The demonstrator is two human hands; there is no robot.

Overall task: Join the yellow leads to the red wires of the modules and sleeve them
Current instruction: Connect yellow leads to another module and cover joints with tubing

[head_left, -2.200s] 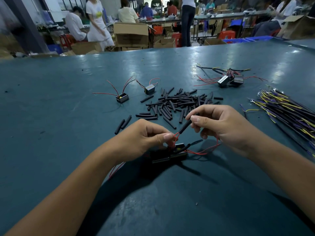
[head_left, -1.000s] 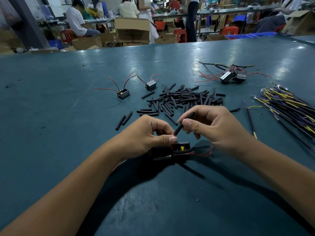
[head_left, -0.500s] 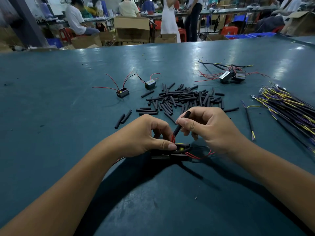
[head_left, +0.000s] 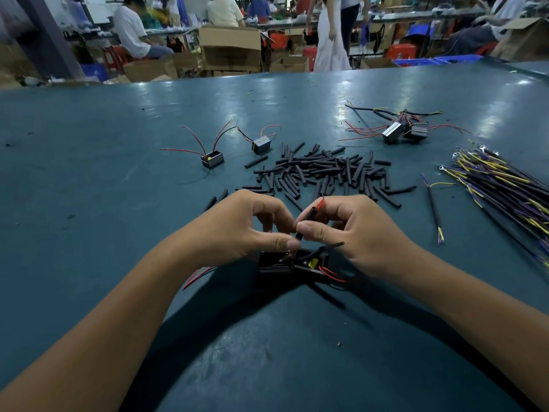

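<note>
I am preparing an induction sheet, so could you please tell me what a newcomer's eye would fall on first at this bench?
First, the two hands near the middle: the right hand pinches a black sleeve with a red wire poking from its top, and the left hand meets it above the modules. Behind them lies a pile of sleeves on the table, and at the right edge a bundle of leads.

Factory assembly floor, workers sitting at long benches.

Cardboard boxes point(head_left: 230, 47) and blue crates point(head_left: 454, 59) are crowding the far aisle; black sleeve pieces point(head_left: 323, 171) are lying heaped on the teal worktable point(head_left: 89, 173).
</note>
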